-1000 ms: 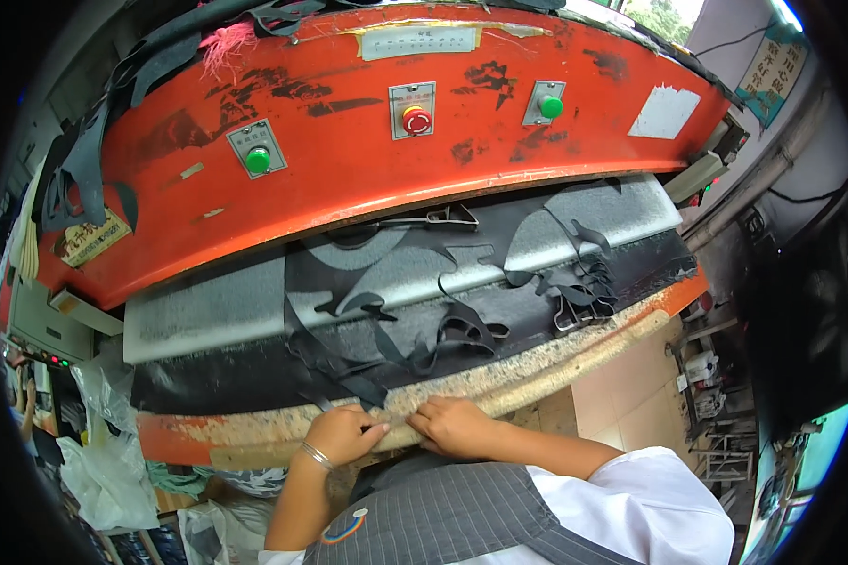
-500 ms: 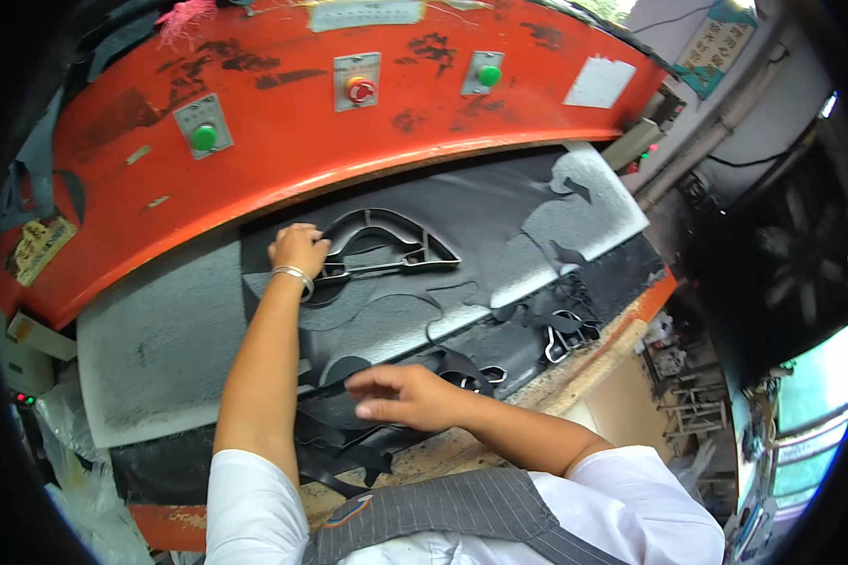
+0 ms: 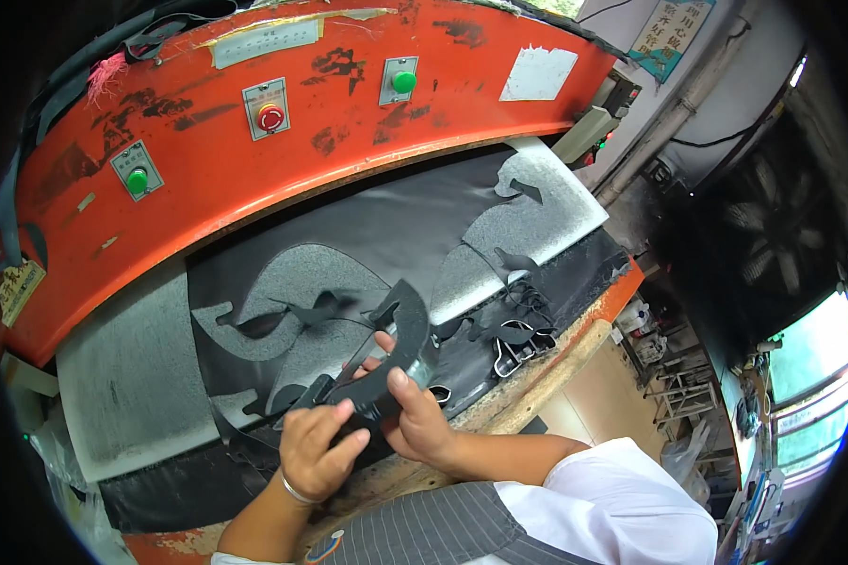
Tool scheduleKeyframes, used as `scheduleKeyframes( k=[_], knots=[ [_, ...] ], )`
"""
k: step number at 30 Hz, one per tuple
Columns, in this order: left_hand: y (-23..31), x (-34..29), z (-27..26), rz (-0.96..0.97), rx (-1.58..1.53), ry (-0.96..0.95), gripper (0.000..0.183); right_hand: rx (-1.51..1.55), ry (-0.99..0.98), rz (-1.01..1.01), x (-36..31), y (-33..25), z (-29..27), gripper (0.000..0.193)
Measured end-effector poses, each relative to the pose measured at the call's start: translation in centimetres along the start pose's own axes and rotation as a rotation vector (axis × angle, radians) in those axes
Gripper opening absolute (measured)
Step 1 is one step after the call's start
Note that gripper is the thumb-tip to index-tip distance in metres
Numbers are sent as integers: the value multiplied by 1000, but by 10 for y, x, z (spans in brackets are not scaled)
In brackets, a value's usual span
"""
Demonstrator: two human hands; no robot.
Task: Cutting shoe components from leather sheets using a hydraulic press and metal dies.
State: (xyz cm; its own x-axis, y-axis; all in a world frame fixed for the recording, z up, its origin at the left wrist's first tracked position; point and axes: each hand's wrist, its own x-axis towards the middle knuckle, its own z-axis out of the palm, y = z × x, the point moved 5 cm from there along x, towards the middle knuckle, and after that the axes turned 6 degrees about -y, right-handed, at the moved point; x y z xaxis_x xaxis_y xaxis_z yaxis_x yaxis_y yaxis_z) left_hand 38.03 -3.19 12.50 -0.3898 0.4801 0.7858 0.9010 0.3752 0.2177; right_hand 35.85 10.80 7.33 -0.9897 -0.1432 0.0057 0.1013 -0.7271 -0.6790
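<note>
A curved steel cutting die is lifted and tilted in front of me, its inside filled with dark grey material. Its right side rests in my right hand, thumb on the near face and fingers showing through the frame's opening. At the lower left end of the die, my left hand has its fingers bent against it; the exact grip there is partly hidden. Behind the die lies a black sheet with a large arched cut-out, through which the grey cutting board shows.
An orange press beam with green buttons and a red stop button spans the back. Black scraps and another metal die lie along the front ledge. A large fan stands at the right.
The die has come up off the black sheet toward me, exposing the cut-out. My right hand, open and empty before, now holds it; my left hand has drawn back with it. The view has shifted.
</note>
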Motion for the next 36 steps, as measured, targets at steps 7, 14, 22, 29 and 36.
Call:
scheduleKeyframes(
  k=[7, 14, 22, 29, 36],
  knots=[
    [11, 68, 53, -187, -135, 14, 33, -587, -214, 115, 24, -135, -36, 98],
    [-115, 75, 181, -897, 99, -12, 33, -2085, -789, -391, 137, -202, -70, 67],
    [-123, 59, 212, -924, 294, -69, 27, -2108, -1086, -398, 212, -172, -117, 62],
    [-125, 62, 215, -985, 258, -35, 27, -1995, -1166, -412, 231, -163, -145, 67],
    [-127, 65, 208, -1071, 301, -92, 31, -1917, -341, -285, 211, -194, -207, 80]
  ],
)
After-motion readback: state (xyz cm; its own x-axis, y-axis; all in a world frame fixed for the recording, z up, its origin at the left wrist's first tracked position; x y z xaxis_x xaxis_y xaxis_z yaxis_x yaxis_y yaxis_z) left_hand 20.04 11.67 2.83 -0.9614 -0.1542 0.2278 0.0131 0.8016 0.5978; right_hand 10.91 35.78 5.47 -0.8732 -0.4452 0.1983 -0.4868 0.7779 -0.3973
